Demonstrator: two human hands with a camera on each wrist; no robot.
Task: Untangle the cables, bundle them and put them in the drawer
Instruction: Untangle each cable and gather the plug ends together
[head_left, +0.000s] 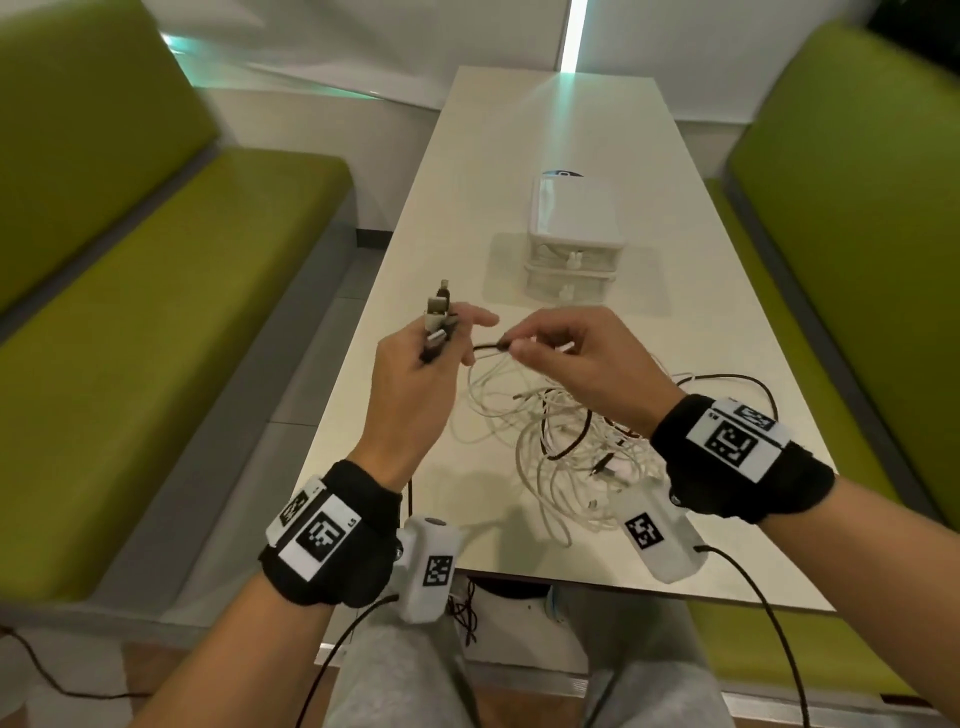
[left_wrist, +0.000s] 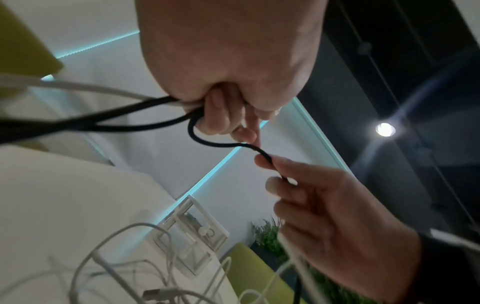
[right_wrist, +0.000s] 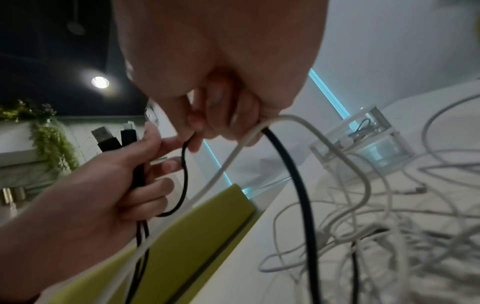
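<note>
My left hand (head_left: 447, 335) grips a bunch of cable ends, and their USB plugs (head_left: 438, 312) stick up above the fist. A short black cable (head_left: 485, 349) loops from that bunch to my right hand (head_left: 511, 349), which pinches it between thumb and forefinger. In the right wrist view a white cable (right_wrist: 233, 156) and a thicker black cable (right_wrist: 291, 170) also run under the right hand's curled fingers (right_wrist: 221, 123). A tangle of white and black cables (head_left: 561, 447) lies on the table below the right hand. The small white two-drawer unit (head_left: 574, 234) stands behind it, both drawers pushed in.
The long white table (head_left: 717, 322) runs away from me between two green benches (head_left: 156, 312), one on each side. Black camera leads hang from both wrists over the table's near edge. A dark disc lies just behind the drawer unit.
</note>
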